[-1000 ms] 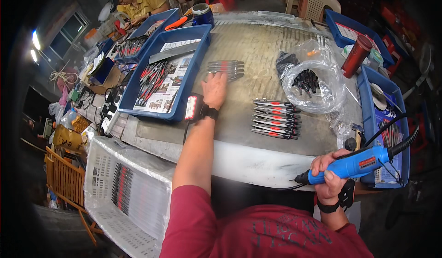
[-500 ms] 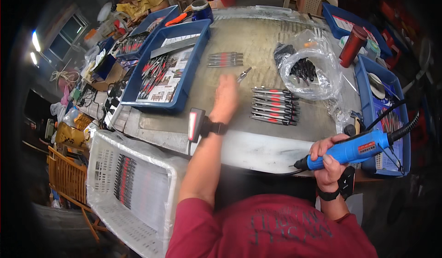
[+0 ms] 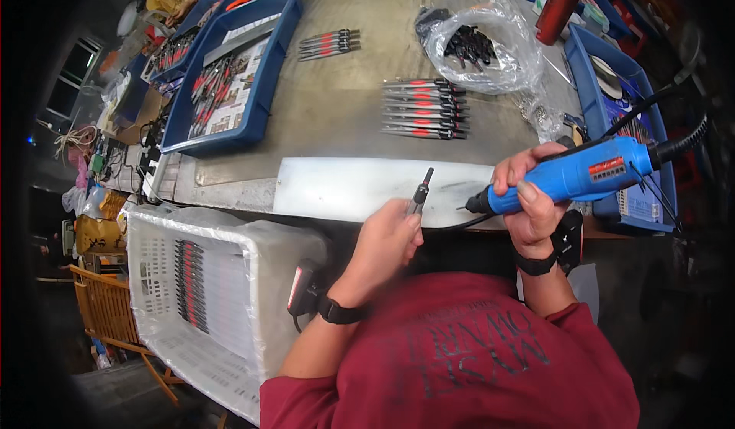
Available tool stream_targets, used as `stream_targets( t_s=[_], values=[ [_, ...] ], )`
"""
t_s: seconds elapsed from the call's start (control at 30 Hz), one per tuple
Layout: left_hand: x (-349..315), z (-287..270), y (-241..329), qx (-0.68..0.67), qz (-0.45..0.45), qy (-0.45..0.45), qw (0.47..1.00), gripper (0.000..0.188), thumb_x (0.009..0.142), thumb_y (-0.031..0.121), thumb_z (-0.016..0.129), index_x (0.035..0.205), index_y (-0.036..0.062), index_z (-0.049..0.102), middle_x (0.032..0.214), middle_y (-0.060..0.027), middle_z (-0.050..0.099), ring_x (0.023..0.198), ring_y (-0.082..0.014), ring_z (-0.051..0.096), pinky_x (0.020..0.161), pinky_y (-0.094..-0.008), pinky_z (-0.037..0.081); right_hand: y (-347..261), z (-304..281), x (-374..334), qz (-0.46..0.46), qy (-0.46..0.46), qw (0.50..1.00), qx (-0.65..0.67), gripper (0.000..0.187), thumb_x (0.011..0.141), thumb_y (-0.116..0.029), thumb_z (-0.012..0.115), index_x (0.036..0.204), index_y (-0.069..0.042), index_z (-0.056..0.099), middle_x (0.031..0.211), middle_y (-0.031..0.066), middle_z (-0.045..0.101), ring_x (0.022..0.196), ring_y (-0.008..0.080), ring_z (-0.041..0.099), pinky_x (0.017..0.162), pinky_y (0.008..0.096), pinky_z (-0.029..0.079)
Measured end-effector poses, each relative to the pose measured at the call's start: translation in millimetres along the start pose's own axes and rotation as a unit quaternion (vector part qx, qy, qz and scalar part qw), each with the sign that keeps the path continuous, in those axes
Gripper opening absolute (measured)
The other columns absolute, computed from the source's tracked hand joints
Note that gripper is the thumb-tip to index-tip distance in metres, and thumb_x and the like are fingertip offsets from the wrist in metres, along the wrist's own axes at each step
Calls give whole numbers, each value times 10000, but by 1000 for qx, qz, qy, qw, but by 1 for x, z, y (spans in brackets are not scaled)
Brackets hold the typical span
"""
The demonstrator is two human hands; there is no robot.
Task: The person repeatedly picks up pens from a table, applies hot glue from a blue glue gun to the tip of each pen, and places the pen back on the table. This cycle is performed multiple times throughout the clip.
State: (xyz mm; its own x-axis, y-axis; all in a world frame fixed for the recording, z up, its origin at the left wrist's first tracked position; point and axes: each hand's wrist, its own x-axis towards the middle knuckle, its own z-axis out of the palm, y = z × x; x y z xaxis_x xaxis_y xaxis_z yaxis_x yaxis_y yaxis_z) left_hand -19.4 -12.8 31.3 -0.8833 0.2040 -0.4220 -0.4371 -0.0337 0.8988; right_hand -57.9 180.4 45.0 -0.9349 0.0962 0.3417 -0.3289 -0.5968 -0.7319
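Note:
My left hand [image 3: 387, 241] is closed around a slim pen-shaped tool [image 3: 421, 189], whose dark tip points up and away; the rest is hidden in the fingers. In my right hand [image 3: 532, 226] lies a blue electric screwdriver [image 3: 586, 175], its thin bit pointing left toward the pen-shaped tool, with a gap between. Both hands are over the near edge of the table, by a white sheet [image 3: 337, 188]. Beyond them is a stack of grey, red and black pen-shaped tools [image 3: 419, 114], and farther left a smaller group of similar pieces [image 3: 329, 44].
A clear plastic bag [image 3: 523, 65] holds black parts [image 3: 468, 45]. Blue trays stand left [image 3: 264, 92] and right [image 3: 578, 58]. A white plastic-lined basket [image 3: 256, 249] at lower left holds a row of finished-looking tools [image 3: 190, 283]. A red cylinder [image 3: 557, 9] stands far right; another person sits far left.
My left hand has come back toward me from the far tabletop, now with the pen-shaped tool in it. My right hand still holds the electric screwdriver. The view has shifted.

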Motion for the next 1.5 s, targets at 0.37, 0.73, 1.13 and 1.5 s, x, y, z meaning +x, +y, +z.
stream_targets(
  t_s=[0.37, 0.73, 1.13, 1.5],
  values=[
    [-2, 12, -34, -83, -58, 25, 995, 186, 910, 157, 495, 851, -6, 559, 637, -40, 551, 483, -89, 473, 432, -222, 415, 3, 13, -2, -4, -24, 1000, -12, 491, 698, -41, 627, 1129, -78, 395, 778, 79, 486, 657, 196, 521, 619, 323, 432],
    [-1, 13, -37, -155, -86, 27, 984, 203, 908, 177, 502, 842, -7, 556, 625, -52, 560, 468, -101, 499, 409, -228, 434, 10, 22, -1, 10, -44, 999, -14, 502, 698, -38, 644, 1129, -73, 389, 774, 78, 488, 644, 183, 519, 597, 317, 432],
    [1, 15, -40, -171, -92, 31, 980, 202, 908, 169, 492, 813, 0, 546, 596, -47, 541, 420, -94, 463, 362, -218, 390, 20, 35, 6, 13, -90, 994, -68, 508, 679, -41, 659, 1105, -27, 384, 749, 63, 502, 645, 126, 512, 563, 251, 413],
    [2, 15, -41, -163, -85, 32, 982, 199, 909, 159, 485, 796, 4, 537, 586, -43, 531, 408, -86, 443, 355, -211, 369, 22, 39, 6, 15, -96, 994, -51, 525, 672, -33, 662, 1119, -34, 387, 749, 77, 506, 648, 146, 522, 564, 268, 423]
  ],
)
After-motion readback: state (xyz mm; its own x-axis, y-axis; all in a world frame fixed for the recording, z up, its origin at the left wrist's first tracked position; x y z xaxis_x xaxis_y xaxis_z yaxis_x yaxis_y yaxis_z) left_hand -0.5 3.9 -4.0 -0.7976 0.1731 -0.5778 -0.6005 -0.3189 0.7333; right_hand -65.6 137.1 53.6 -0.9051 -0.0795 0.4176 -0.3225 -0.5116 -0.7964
